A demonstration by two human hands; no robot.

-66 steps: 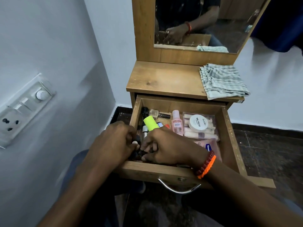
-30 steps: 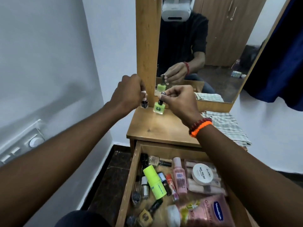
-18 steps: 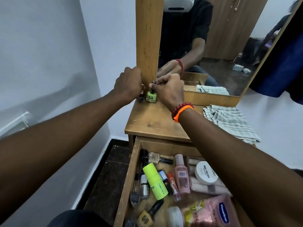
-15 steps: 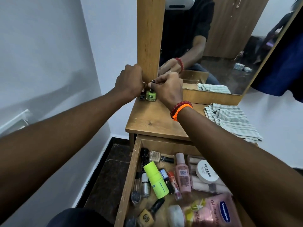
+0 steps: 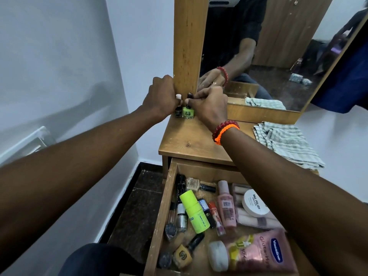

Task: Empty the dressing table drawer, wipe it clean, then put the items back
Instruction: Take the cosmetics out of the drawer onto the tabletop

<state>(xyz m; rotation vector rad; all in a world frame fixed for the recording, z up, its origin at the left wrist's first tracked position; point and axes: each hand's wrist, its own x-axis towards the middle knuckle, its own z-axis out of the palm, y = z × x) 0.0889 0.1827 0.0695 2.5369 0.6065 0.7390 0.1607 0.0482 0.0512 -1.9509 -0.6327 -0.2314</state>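
Drawer (image 5: 159,220) open, green polish bottle (image 5: 188,113) tabletop-set

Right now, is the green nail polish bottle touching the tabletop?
Touching. The head view shows the green nail polish bottle standing upright on the tabletop, right hand pinching its cap.

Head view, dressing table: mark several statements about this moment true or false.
1. The green nail polish bottle stands on the tabletop. True.
2. The drawer is empty. False: it holds many cosmetics.
3. The striped cloth lies in the drawer. False: it lies on the tabletop.
4. The right hand pinches the green bottle's cap. True.
5. The left hand holds a dark small bottle. True.
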